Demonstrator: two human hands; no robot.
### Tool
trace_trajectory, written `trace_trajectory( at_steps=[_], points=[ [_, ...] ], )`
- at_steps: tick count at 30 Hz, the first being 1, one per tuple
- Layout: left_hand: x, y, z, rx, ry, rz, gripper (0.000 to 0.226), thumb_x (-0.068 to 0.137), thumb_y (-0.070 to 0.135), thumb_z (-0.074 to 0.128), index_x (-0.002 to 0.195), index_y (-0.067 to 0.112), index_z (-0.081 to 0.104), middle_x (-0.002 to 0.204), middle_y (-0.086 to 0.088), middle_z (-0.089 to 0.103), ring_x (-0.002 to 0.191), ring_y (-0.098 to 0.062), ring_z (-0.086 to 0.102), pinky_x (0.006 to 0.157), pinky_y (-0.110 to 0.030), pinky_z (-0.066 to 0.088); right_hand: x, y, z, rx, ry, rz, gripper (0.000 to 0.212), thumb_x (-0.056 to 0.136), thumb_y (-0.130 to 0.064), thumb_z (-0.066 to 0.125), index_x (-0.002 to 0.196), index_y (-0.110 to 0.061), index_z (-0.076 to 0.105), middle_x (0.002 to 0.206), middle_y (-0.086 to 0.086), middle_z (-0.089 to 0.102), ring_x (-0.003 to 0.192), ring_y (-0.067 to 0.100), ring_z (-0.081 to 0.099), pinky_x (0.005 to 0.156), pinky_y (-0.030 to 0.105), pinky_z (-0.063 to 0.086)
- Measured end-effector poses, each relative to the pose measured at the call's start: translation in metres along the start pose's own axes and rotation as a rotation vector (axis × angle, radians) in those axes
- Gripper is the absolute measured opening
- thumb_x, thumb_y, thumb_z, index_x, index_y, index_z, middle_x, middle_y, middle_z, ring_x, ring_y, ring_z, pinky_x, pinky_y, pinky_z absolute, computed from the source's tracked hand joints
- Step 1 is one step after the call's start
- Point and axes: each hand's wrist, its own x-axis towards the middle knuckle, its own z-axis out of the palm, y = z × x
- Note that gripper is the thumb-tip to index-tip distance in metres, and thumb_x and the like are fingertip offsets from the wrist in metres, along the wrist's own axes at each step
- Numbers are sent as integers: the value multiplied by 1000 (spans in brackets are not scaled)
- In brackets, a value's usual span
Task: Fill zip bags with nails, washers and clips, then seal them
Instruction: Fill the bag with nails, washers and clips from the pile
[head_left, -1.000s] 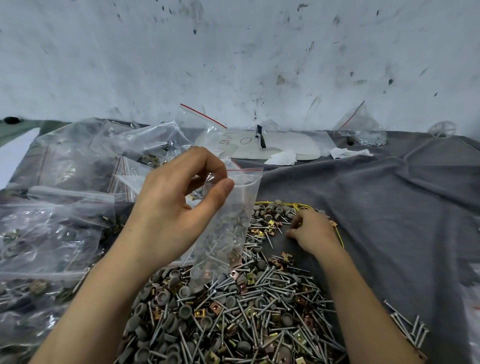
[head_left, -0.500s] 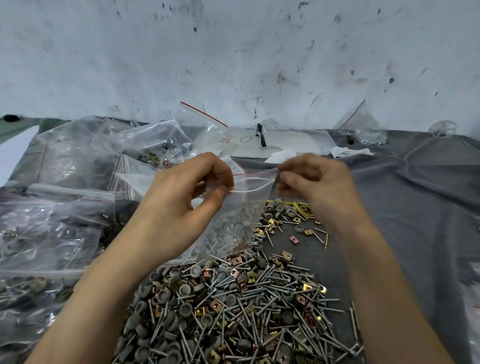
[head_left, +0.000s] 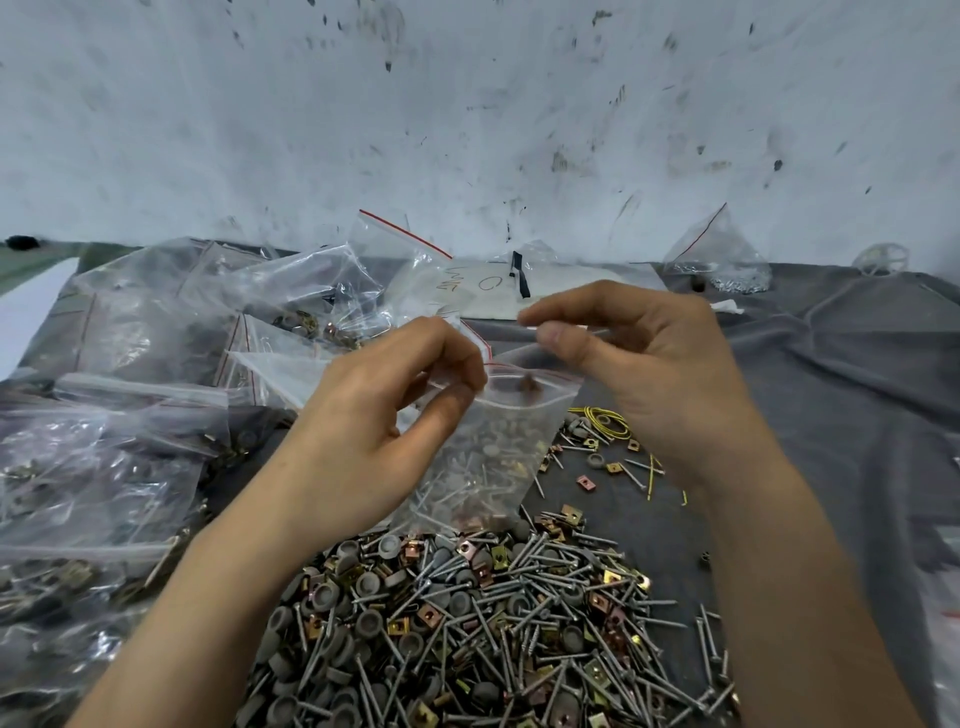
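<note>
I hold a clear zip bag (head_left: 493, 457) with a red line at its top upright over the table. Nails, grey washers and clips show through it. My left hand (head_left: 374, 415) pinches the bag's top left corner between thumb and fingers. My right hand (head_left: 649, 374) is at the top right, with thumb and forefinger pinching the rear lip, so the mouth stands open. A small brown piece (head_left: 530, 385) sits just inside the mouth. Below lies a loose pile of nails, washers and clips (head_left: 493, 623).
Several filled zip bags (head_left: 104, 467) are heaped on the left. A grey cloth (head_left: 831, 415) covers the table. Another zip bag (head_left: 722, 260) stands at the back right near the wall, with a white sheet (head_left: 493, 291) at the back centre. Yellow wire (head_left: 608, 418) lies beside the pile.
My right hand rose from the pile to the bag's top right edge and now pulls the mouth open. My left hand kept its hold on the bag.
</note>
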Motion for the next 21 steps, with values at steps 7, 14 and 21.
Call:
trace_trajectory(
  at_steps=[7, 14, 21],
  points=[
    [0, -1, 0, 2, 43, -6, 12, 89, 27, 48, 94, 21, 57, 90, 7, 62, 88, -25, 62, 77, -51, 51, 10, 45, -24, -95, 148, 189, 21, 91, -2, 57, 82, -16, 69, 66, 2, 67, 51, 8, 58, 50, 19, 49],
    [0, -2, -1, 34, 47, 7, 13, 86, 28, 58, 96, 21, 63, 94, 12, 62, 93, -15, 65, 78, -48, 54, 0, 122, -18, -781, -355, 853, 17, 78, -4, 74, 86, -12, 61, 90, 10, 62, 84, 27, 66, 65, 34, 59],
    [0, -1, -2, 107, -17, -20, 5, 82, 17, 66, 84, 21, 67, 91, 7, 63, 88, -16, 64, 76, -45, 53, 6, 111, -18, -626, -201, 649, 18, 79, 5, 66, 73, -11, 66, 66, 6, 65, 56, 16, 62, 57, 28, 55]
  ],
)
